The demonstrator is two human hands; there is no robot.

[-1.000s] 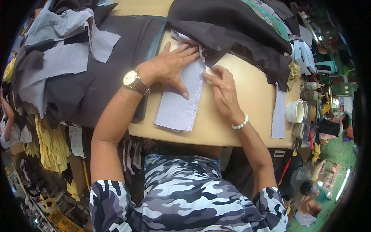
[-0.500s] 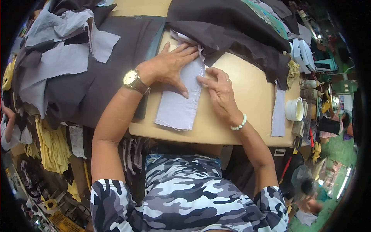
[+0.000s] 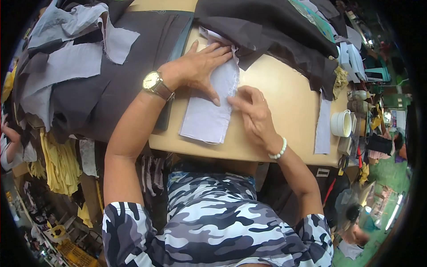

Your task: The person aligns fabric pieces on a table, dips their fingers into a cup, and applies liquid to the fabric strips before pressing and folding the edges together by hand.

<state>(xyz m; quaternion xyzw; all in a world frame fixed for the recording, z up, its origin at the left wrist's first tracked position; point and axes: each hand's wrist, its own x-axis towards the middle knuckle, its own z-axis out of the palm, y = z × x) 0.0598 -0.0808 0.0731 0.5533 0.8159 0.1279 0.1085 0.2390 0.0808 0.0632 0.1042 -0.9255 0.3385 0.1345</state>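
A pale lavender cloth strip (image 3: 207,118) with a frayed, stitched right edge lies on the tan table (image 3: 284,107). Its upper end meets dark fabric (image 3: 267,26). My left hand (image 3: 200,71), with a watch at the wrist, lies spread flat over the strip's upper part, thumb pointing down. Beside the strip's right edge is my right hand (image 3: 253,109), a beaded bracelet at its wrist. Its index finger reaches to the edge and the other fingers are bent, with nothing visible between them.
Dark cloth (image 3: 129,80) with pale scraps (image 3: 75,62) on top covers the table's left side. At the right are a narrow pale strip (image 3: 323,124), a white cup (image 3: 341,123) and scissors (image 3: 342,163). Yellow cloths (image 3: 60,164) hang at lower left. Other people are at both far sides.
My right hand first moved in to the strip's edge, then slightly down along it. My left hand stays spread on the strip. The strip's lower end appears slightly higher.
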